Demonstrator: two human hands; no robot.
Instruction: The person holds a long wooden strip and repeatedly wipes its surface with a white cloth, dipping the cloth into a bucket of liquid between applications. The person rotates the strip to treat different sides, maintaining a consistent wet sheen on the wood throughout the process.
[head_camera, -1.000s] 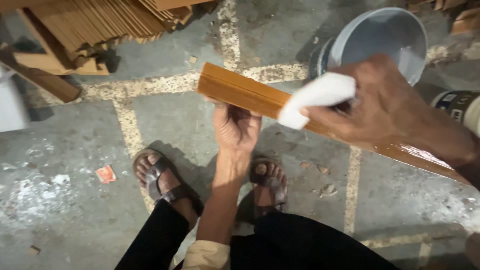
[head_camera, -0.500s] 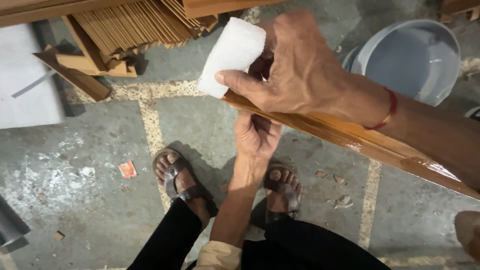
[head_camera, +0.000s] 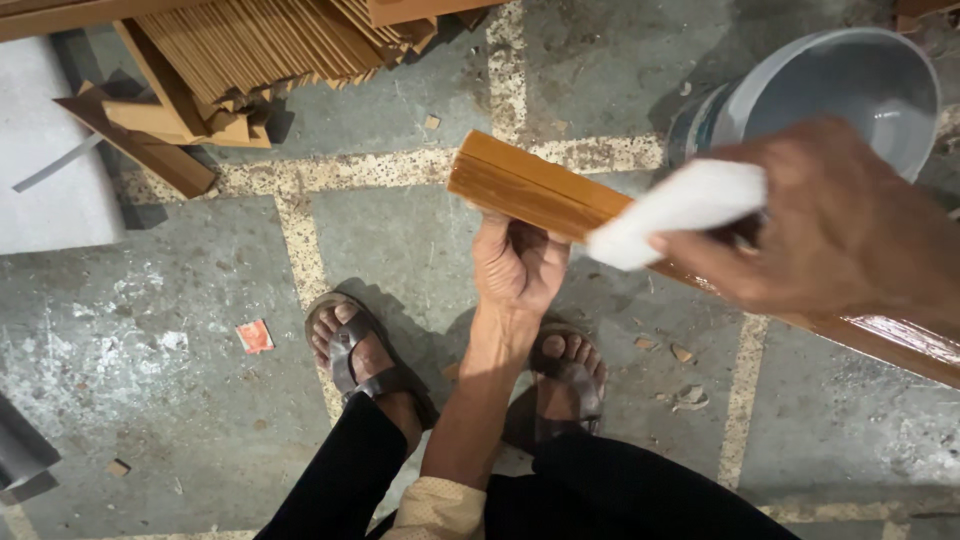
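Wooden bar (head_camera: 520, 190): orange-brown, fine lengthwise grain, glossy toward 4 o'clock. Pad (head_camera: 680, 210): plain white. Bucket (head_camera: 800, 90) at 1 o'clock: pale grey-blue. Floor (head_camera: 180, 330): grey concrete, cream speckled grid lines, white smears. Scrap (head_camera: 254, 336) at 8 o'clock: red. Sandals (head_camera: 365, 355): grey-brown. Trousers (head_camera: 350, 480): black.

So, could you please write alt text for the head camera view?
A long glossy brown wooden strip is held from below by the left hand while the right hand presses a white folded cloth pad on it, above a grey concrete floor, sandalled feet and a grey plastic bucket.
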